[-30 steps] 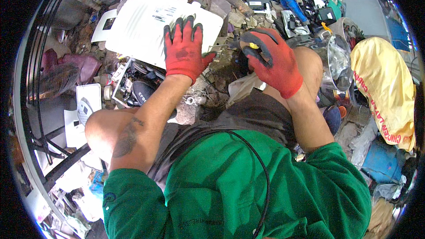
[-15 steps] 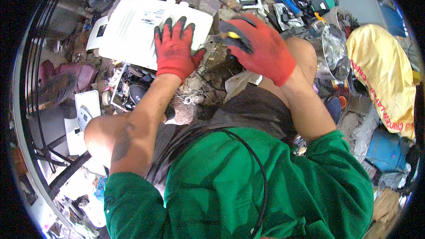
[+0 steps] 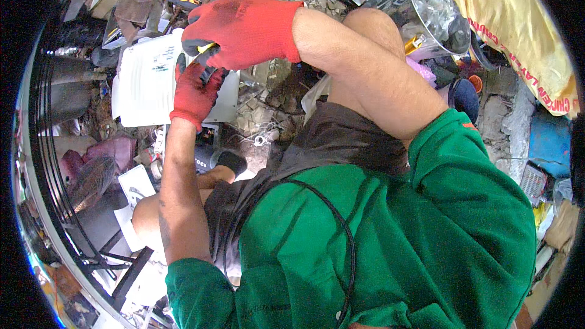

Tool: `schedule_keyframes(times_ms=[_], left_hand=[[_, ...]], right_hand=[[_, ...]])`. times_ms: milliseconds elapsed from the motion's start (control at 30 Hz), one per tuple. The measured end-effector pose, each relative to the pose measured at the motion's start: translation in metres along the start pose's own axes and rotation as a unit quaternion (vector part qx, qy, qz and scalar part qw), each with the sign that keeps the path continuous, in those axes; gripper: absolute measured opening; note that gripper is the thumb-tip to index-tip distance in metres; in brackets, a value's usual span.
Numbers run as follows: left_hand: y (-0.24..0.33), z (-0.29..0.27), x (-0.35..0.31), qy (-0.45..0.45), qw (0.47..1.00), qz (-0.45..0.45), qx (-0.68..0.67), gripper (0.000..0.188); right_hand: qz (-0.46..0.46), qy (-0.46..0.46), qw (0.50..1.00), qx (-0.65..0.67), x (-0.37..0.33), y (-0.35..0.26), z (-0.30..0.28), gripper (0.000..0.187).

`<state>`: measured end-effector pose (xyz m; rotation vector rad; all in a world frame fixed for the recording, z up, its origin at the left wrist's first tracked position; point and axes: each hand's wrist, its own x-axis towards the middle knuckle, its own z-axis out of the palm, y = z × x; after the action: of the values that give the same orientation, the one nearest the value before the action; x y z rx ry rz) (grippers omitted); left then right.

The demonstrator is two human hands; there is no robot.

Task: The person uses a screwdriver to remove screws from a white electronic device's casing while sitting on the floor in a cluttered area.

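Observation:
A white ribbed panel (image 3: pixel 146 85) with printed labels lies at the upper left, on top of scrap. My left hand (image 3: pixel 198 92), in a red glove with black fingertips, is over its right part. The fingers look apart and a little bent, but my other hand hides some of them. Directly above it, my right hand (image 3: pixel 250 31) in a matching glove is closed around a small tool with a yellow part (image 3: pixel 207 47). The rest of that tool is hidden, so its kind cannot be made out.
A tool with an orange-and-black handle (image 3: pixel 183 1) lies beyond the panel. To the right are a clear container (image 3: pixel 451 21) of plastic scrap and a yellow sack (image 3: pixel 518 30). Mixed debris surrounds my legs. A black metal rack (image 3: pixel 55 164) stands at the left.
My right hand has swung left with the tool, from beside the panel to above my left hand. My left hand has gone from flat to bent fingers. The whole view has shifted.

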<state>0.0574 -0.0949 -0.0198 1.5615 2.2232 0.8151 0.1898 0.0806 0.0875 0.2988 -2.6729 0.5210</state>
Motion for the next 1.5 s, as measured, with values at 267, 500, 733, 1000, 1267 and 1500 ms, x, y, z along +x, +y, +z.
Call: schedule_keyframes(times_ms=[267,500,733,1000,1267,1500], left_hand=[[-0.014,0.012,-0.002,0.05,0.998,0.029,-0.022,0.036],[-0.01,0.012,-0.003,0.061,0.993,-0.014,-0.098,0.04],[-0.01,0.015,0.0,0.09,0.991,-0.006,-0.096,0.05],[-0.003,0.012,-0.001,0.078,0.996,0.004,-0.047,0.043],[-0.028,0.016,-0.001,0.048,0.997,0.019,-0.051,0.063],[-0.021,0.028,0.001,0.112,0.985,0.003,-0.132,0.05]], right_hand=[[-0.013,-0.05,0.994,0.094,-0.007,0.0,-0.003,0.033],[-0.011,-0.032,0.986,0.161,-0.012,0.004,0.0,0.034],[-0.015,0.057,0.992,0.116,-0.016,0.007,0.0,0.035],[-0.036,0.001,0.991,0.125,-0.012,0.008,0.005,0.039],[-0.019,0.035,0.987,0.155,-0.013,0.002,0.009,0.043],[0.003,-0.052,0.993,0.106,-0.014,-0.002,-0.004,0.033]])
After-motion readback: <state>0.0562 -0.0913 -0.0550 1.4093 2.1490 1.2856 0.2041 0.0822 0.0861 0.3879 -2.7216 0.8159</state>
